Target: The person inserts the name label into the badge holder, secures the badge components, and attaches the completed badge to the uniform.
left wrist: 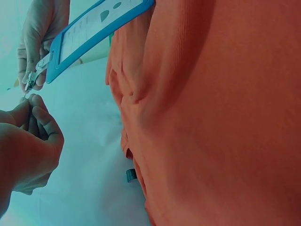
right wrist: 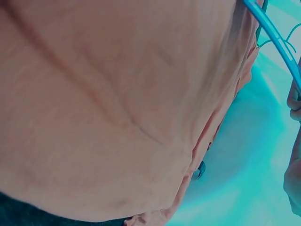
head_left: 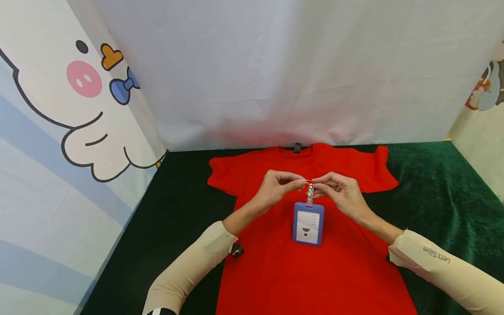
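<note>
The left grip [head_left: 277, 189] and right grip [head_left: 344, 196] pinched the top of a small shiny clip [head_left: 310, 190]. A blue badge [head_left: 308, 224] hung from it, over the middle of a red shirt [head_left: 315, 275]. The shirt lay under both arms [head_left: 240, 218], with wide green table [head_left: 437, 197] on both sides. A small black thing [head_left: 297, 148] sat at the collar [head_left: 284, 152], near the back edge. Right behind stood a white cloth wall [head_left: 275, 65], with a cartoon wall [head_left: 43, 105] at the left.

Left hand [head_left: 280, 186] and right hand [head_left: 343, 192] pinch metal clip [head_left: 310, 190], blue badge [head_left: 308, 224] hangs below, red shirt [head_left: 311, 271] lies spread on green cloth [head_left: 433, 197]
</note>
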The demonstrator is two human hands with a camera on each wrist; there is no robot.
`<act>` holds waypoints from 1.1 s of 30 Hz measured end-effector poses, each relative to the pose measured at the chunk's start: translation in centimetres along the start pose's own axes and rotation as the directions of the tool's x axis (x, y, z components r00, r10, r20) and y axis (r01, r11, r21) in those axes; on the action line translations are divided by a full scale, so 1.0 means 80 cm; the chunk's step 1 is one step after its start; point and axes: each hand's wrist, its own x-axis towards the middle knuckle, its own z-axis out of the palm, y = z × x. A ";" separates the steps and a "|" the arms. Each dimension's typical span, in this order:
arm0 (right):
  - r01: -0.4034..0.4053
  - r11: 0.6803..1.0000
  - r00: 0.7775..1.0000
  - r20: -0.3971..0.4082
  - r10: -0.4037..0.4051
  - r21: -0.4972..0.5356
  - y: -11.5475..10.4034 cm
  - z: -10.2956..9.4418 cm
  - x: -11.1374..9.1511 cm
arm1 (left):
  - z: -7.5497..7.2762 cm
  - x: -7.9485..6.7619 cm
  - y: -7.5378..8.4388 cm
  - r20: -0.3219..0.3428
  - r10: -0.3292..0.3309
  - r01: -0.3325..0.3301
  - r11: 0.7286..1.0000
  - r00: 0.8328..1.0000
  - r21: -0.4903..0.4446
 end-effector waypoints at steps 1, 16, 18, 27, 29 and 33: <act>0.002 1.000 1.000 -0.002 -0.002 -0.001 0.000 0.000 0.000 | 0.000 0.000 0.000 -0.001 0.004 -0.004 1.000 1.000 -0.004; -0.007 1.000 1.000 -0.023 0.007 -0.006 -0.003 0.002 0.000 | 0.002 -0.004 -0.006 -0.053 0.030 -0.030 1.000 0.998 0.010; -0.011 1.000 1.000 -0.025 0.011 -0.009 -0.003 0.002 0.000 | 0.002 -0.004 -0.007 -0.063 0.044 -0.042 0.999 0.997 0.028; -0.033 0.999 0.999 -0.012 0.033 0.010 -0.003 0.002 0.002 | -0.001 -0.002 -0.009 -0.077 0.088 -0.080 0.991 0.993 0.104; -0.041 0.999 0.999 -0.013 0.041 0.017 -0.004 0.002 0.002 | -0.002 -0.001 -0.009 -0.072 0.086 -0.078 0.991 0.994 0.107; -0.058 0.998 0.998 -0.011 0.059 0.031 -0.003 0.002 0.002 | -0.002 -0.001 -0.010 -0.067 0.076 -0.068 0.991 0.995 0.115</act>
